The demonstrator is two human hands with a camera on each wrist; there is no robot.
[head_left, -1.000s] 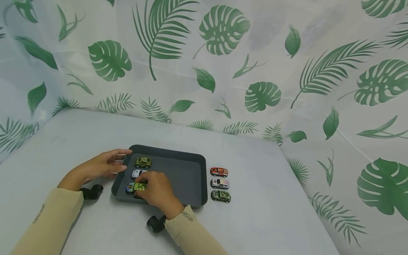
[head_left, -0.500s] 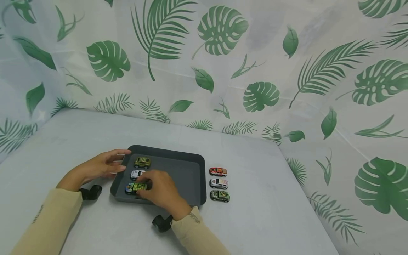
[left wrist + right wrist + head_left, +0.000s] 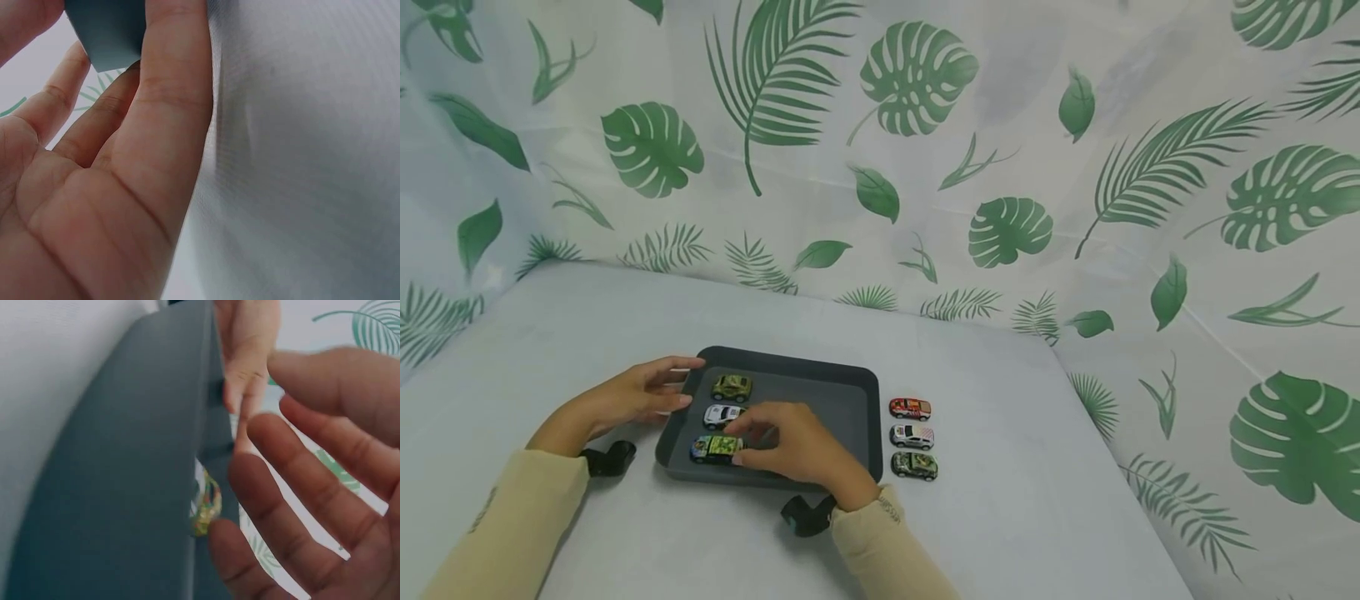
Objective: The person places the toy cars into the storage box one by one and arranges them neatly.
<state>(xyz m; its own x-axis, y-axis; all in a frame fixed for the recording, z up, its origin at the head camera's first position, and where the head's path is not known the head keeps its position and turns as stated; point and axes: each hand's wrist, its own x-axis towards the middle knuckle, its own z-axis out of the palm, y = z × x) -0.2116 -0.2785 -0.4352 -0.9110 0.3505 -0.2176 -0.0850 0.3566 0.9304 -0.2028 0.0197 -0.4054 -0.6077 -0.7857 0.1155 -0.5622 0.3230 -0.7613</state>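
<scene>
A dark grey tray (image 3: 801, 365) lies on the white table. In its left part a camouflage toy car (image 3: 732, 386), a white toy car (image 3: 721, 416) and a multicoloured toy car (image 3: 713, 449) form a column. My left hand (image 3: 628, 397) touches the tray's left side, with its fingers spread; the left wrist view shows a tray corner (image 3: 112, 31) between fingers and thumb. Over the tray, my right hand (image 3: 805, 446) is beside the right end of the multicoloured car, with thumb and fingers apart. In the right wrist view its loosely bent fingers hold nothing.
Right of the tray, a red toy car (image 3: 910, 408), a silver-white toy car (image 3: 912, 436) and a green camouflage toy car (image 3: 914, 465) stand in a column on the table. A leaf-patterned cloth (image 3: 820, 192) hangs behind the table.
My right hand has drawn slightly to the right and its fingers have spread away from the multicoloured car, which stays in the tray. My left hand keeps its place at the tray.
</scene>
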